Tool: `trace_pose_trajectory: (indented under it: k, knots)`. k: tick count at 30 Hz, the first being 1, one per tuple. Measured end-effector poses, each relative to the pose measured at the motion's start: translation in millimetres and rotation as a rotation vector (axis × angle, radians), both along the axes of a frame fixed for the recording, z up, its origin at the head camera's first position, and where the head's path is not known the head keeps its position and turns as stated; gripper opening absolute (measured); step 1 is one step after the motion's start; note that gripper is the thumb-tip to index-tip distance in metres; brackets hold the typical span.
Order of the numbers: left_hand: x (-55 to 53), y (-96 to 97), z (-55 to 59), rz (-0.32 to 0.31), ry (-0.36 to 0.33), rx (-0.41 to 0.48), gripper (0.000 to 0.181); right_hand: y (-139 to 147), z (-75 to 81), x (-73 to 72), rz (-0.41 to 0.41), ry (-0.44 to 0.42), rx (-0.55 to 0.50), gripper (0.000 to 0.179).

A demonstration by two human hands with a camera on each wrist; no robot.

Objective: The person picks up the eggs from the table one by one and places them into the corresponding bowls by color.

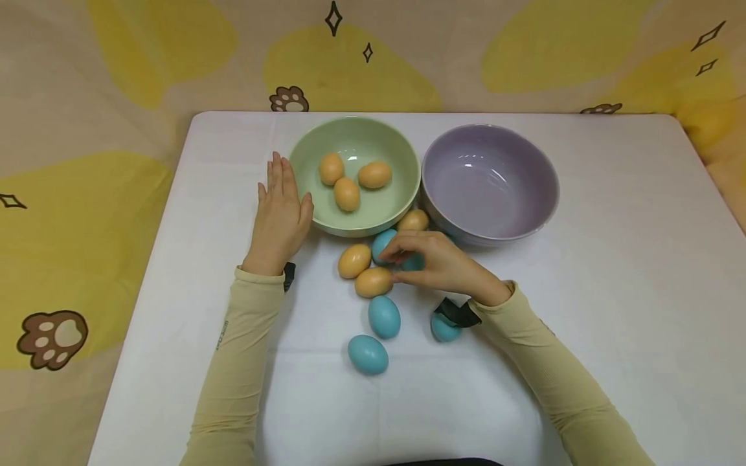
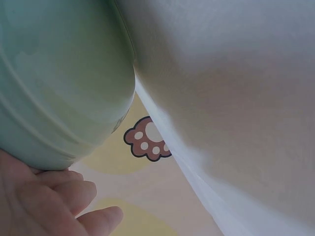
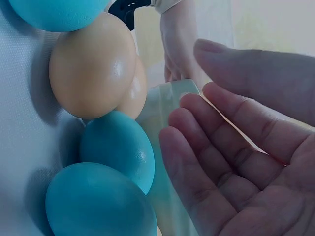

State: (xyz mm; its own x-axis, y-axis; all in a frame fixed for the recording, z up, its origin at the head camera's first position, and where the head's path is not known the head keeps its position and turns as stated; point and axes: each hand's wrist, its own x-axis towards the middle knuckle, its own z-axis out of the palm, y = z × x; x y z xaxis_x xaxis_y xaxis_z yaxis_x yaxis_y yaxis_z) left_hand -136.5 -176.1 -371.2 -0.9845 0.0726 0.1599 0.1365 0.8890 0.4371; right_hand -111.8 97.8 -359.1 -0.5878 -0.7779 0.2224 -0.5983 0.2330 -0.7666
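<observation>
My left hand lies with straight fingers along the left side of a green bowl, touching its wall. Inside that bowl are three orange eggs. My right hand is over a cluster of eggs in front of the bowls, thumb and fingers apart with nothing between them. Two orange eggs lie by its fingertips, with a blue egg just beyond. Another blue egg shows between thumb and fingers, lower than the hand in the right wrist view. A third orange egg sits between the bowls.
A purple bowl stands right of the green one, nothing inside it. Nearer the front are a blue egg and another blue egg. One more blue egg is partly covered by the black strap at my right wrist.
</observation>
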Motion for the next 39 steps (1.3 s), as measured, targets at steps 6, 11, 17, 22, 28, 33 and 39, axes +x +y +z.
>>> trace_pose_trajectory:
  k: [6,11,17,22,28,33,39]
  knots:
    - [-0.7,-1.2,-0.8,-0.001,-0.005,0.007,0.065,2,1.0,-1.3,-0.006,0.009,0.041,0.029]
    - [-1.2,-1.7,-0.6,-0.002,-0.014,0.008,0.065,4,2.4,-2.8,-0.009,0.008,0.055,0.031]
    - [-1.7,-1.3,-1.3,-0.001,-0.019,0.009,0.066,3,1.9,-5.6,0.008,-0.007,0.094,0.031]
    - [-2.0,-0.6,-2.0,-0.001,-0.011,0.007,0.066,5,10.3,-7.4,0.015,0.009,0.097,0.03]
    - [-2.5,-0.6,-3.2,-0.004,-0.005,0.011,0.066,17,11.6,-8.6,-0.048,0.007,0.088,0.033]
    - [-2.2,-0.5,-2.8,0.002,-0.01,0.016,0.066,20,7.3,-9.0,-0.056,-0.007,0.089,0.036]
    - [-2.0,-0.4,-2.4,0.002,-0.013,0.017,0.065,16,4.4,-11.5,-0.029,-0.006,0.064,0.034]
